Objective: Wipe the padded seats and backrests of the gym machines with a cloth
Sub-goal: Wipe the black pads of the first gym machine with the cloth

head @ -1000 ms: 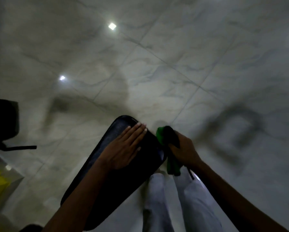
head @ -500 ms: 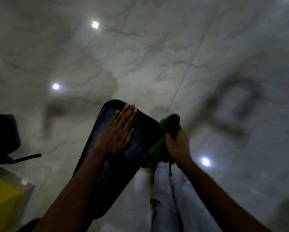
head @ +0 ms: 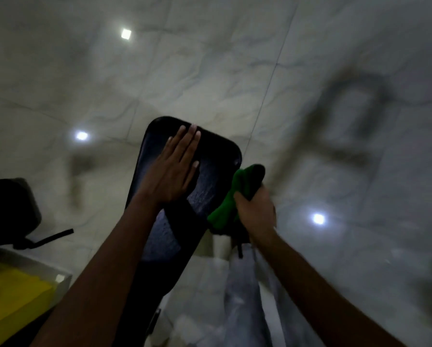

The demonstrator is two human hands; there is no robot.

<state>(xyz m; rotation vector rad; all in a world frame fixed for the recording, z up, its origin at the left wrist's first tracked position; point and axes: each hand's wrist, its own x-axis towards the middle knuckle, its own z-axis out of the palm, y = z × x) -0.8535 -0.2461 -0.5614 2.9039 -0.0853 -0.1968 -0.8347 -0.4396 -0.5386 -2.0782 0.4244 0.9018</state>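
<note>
We note the left hand (head: 171, 171) spread flat on the black padded backrest (head: 209, 176), near its rounded top edge. The right hand (head: 256, 211) grips a bunched green cloth (head: 225, 209) at the pad's right edge, with glossy marble-patterned floor tiles (head: 209, 71) beyond.

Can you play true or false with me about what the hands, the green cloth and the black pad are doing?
1. The left hand lies flat on the black pad. True.
2. The right hand is empty. False: it grips the green cloth.
3. The green cloth is spread over the middle of the pad. False: it is bunched up at the pad's right edge.
4. The floor is pale marble-look tile with bright light spots on it. True.
5. Both hands hold the cloth. False: only the right hand does; the left hand touches just the pad.
</note>
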